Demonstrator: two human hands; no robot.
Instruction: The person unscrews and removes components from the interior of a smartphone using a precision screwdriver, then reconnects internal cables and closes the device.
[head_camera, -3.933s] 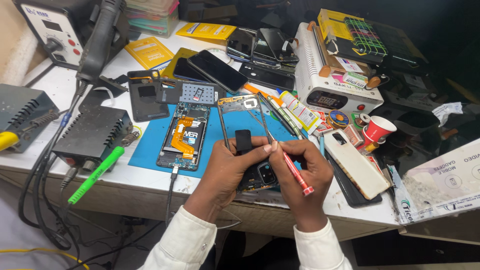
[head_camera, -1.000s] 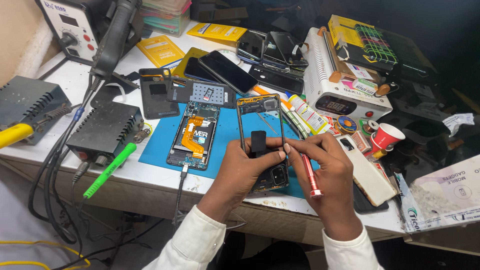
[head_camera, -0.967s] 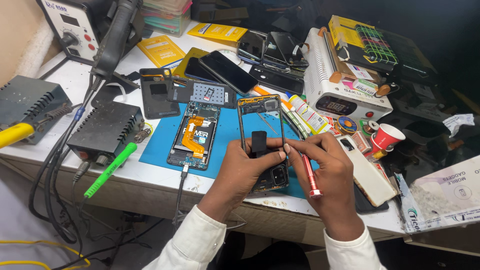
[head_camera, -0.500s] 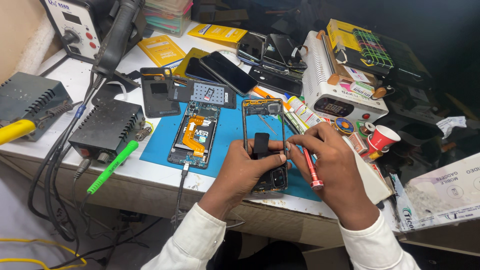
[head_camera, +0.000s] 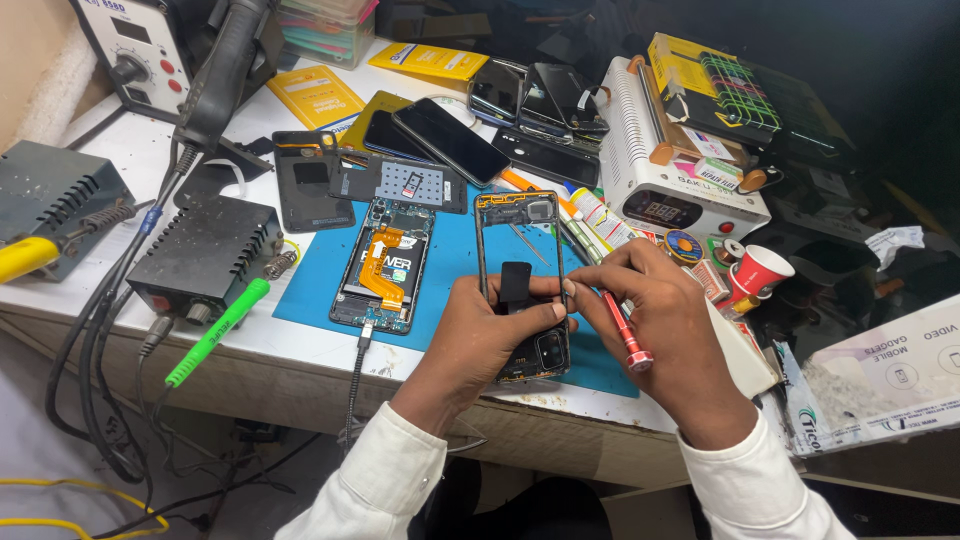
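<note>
My left hand (head_camera: 490, 335) grips a black phone mid-frame (head_camera: 517, 208) by its lower end, holding it over the blue work mat (head_camera: 452, 265). My right hand (head_camera: 660, 315) pinches a red screwdriver (head_camera: 626, 334), its tip against the frame's right edge by my left thumb. An opened phone (head_camera: 385, 265) with an orange flex cable lies on the mat to the left, a cable plugged into its bottom.
A green-handled tool (head_camera: 215, 335) and black power units (head_camera: 205, 258) sit at the left. Several phones (head_camera: 455, 140) lie behind the mat. A white machine with a display (head_camera: 670, 180) and a red cup (head_camera: 755, 272) stand at the right, a white box (head_camera: 880, 380) beyond.
My right hand has shifted slightly left, bringing the red screwdriver closer to the frame's right edge. My left hand keeps its hold on the frame.
</note>
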